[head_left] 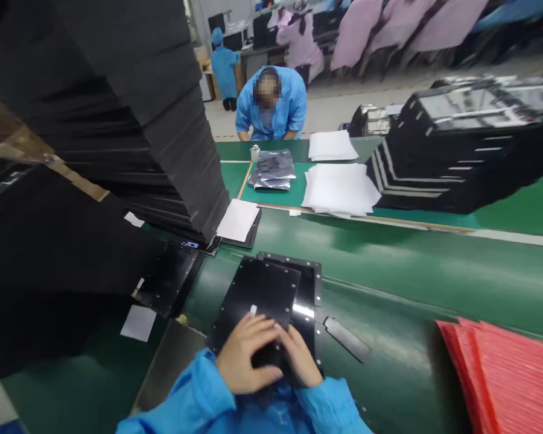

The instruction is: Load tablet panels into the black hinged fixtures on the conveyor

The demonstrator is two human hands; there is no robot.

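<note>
A glossy black flat panel (257,289) with small round studs along its edges lies in front of me, turned slightly askew. Under it a second black panel (308,283) shows at the right and far sides. My left hand (248,355) rests on the near part of the upper panel, fingers stretched and thumb apart. Beside it, my right hand (300,357) lies with extended fingers at the panel's near right, its fingertips meeting the left hand's. A small white tab (253,310) sits on the panel just beyond my left fingers.
Tall black stacks (163,108) rise at left. A flat grey strip-like tool (347,339) lies right of the panels. Red padded sheets (516,374) occupy the near right. Across the green bench (389,259) are white sheets (341,187), silvery bags (273,167), another black stack (438,157) and a person (294,96).
</note>
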